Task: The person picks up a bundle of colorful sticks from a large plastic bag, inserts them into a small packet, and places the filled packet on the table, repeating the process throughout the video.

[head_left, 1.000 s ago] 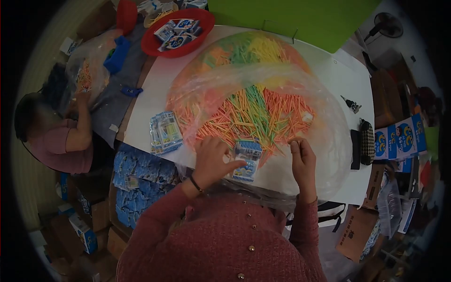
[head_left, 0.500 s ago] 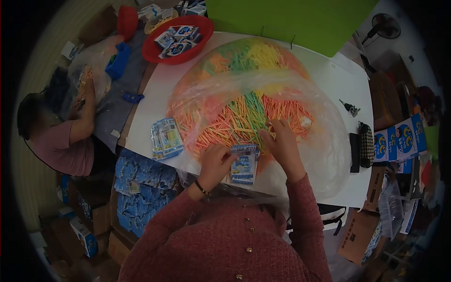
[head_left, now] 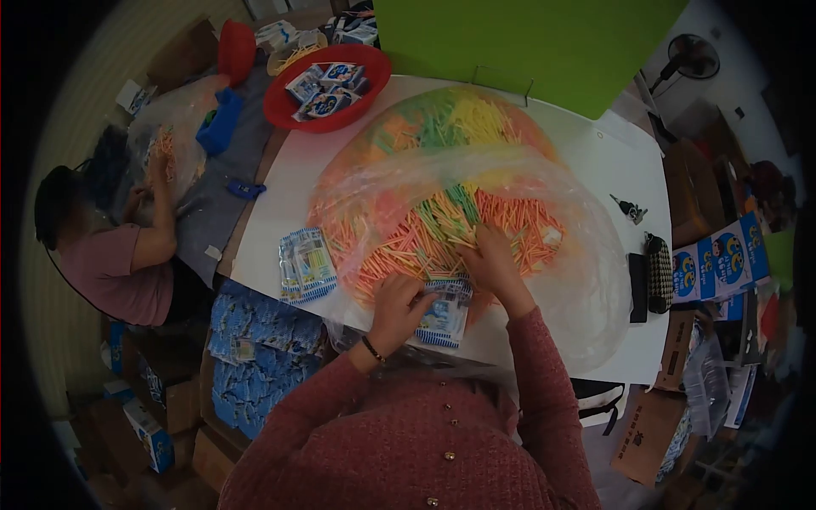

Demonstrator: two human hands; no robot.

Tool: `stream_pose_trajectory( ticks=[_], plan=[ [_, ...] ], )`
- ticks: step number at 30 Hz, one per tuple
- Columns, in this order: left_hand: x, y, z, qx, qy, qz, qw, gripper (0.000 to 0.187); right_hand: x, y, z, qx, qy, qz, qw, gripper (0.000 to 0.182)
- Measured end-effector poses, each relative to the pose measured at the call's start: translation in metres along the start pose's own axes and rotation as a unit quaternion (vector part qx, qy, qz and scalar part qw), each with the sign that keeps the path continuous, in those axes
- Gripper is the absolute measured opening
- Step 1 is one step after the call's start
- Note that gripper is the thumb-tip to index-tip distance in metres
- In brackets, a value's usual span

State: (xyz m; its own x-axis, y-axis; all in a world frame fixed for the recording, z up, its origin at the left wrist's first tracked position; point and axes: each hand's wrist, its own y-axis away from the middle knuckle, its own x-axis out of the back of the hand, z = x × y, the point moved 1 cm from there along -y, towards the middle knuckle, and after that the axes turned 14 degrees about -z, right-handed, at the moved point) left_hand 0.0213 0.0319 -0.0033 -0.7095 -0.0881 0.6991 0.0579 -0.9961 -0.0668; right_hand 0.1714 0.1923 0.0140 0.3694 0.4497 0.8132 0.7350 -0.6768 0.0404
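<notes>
My left hand [head_left: 396,311] is at the near edge of the pile, its thumb and fingers closed on the upper left edge of a blue-and-white plastic packet [head_left: 444,316]. That packet lies flat at the front of the table. My right hand [head_left: 495,265] reaches into a heap of thin coloured sticks [head_left: 416,242], orange, green and yellow. Its fingers are bent around some sticks, with the tips partly hidden. The heap sits in a large clear plastic bag [head_left: 586,280], opened toward me. More blue-and-white packets [head_left: 308,265] lie left of the bag.
A red basin [head_left: 378,98] with several packets stands at the back left. Keys [head_left: 629,208] and a checkered pouch [head_left: 658,274] lie at the right. A box of blue packets [head_left: 263,357] is below the table's left edge. Another person [head_left: 110,255] handles sticks at the left.
My right hand has moved slightly left and down into the sticks. My left hand stays at the packet. The whole view has shifted a little.
</notes>
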Motion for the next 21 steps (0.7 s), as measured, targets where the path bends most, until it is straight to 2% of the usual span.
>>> stream_pose_trajectory(
  ticks=[2,3,4,5,6,8,9,11,12,14,18,19,20,21],
  plan=[
    [0.003,-0.001,-0.002,-0.055,-0.034,0.033,0.997,0.016,0.000,0.007,0.008,0.088,-0.022,0.072,0.993,0.025],
    [0.003,-0.002,-0.002,-0.055,-0.032,0.035,0.997,0.016,-0.004,0.010,0.010,0.089,-0.020,0.070,0.993,0.025],
    [0.004,-0.003,-0.001,-0.069,-0.027,0.055,0.996,0.014,-0.004,0.015,0.008,0.066,-0.202,0.089,0.973,0.023],
    [0.005,-0.004,-0.001,-0.085,-0.021,0.075,0.993,0.013,-0.005,0.018,0.008,0.040,-0.377,0.106,0.919,0.021],
    [0.005,-0.005,-0.001,-0.086,-0.020,0.075,0.993,0.013,-0.009,0.020,0.011,0.040,-0.375,0.107,0.920,0.021],
    [0.004,-0.006,0.000,-0.081,0.001,0.067,0.994,0.014,-0.016,0.023,0.018,0.024,-0.507,0.137,0.851,0.025],
    [0.003,-0.006,0.001,-0.084,0.003,0.066,0.994,0.014,-0.018,0.025,0.021,0.023,-0.506,0.140,0.851,0.025],
    [-0.001,-0.006,0.002,-0.048,0.050,0.032,0.997,0.017,-0.016,0.026,0.018,0.034,-0.375,0.127,0.918,0.026],
    [-0.002,-0.007,0.001,-0.048,0.050,0.032,0.997,0.017,-0.015,0.024,0.022,0.034,-0.374,0.127,0.918,0.026],
    [-0.006,-0.008,-0.001,-0.055,0.064,0.036,0.996,0.021,-0.015,0.019,0.029,0.093,-0.107,0.099,0.985,0.027],
    [-0.005,-0.011,-0.004,-0.076,0.096,0.070,0.990,0.020,-0.017,0.020,0.032,0.104,-0.111,0.122,0.981,0.021],
    [-0.001,-0.013,-0.001,-0.040,0.269,0.059,0.961,0.019,-0.014,0.019,0.031,0.045,-0.332,0.135,0.932,0.019],
    [0.003,-0.014,0.002,-0.002,0.434,0.044,0.900,0.018,-0.012,0.019,0.029,-0.017,-0.535,0.139,0.833,0.018],
    [0.009,-0.016,0.005,-0.004,0.434,0.045,0.900,0.018,-0.004,0.021,0.028,-0.016,-0.534,0.139,0.834,0.018]
  ],
)
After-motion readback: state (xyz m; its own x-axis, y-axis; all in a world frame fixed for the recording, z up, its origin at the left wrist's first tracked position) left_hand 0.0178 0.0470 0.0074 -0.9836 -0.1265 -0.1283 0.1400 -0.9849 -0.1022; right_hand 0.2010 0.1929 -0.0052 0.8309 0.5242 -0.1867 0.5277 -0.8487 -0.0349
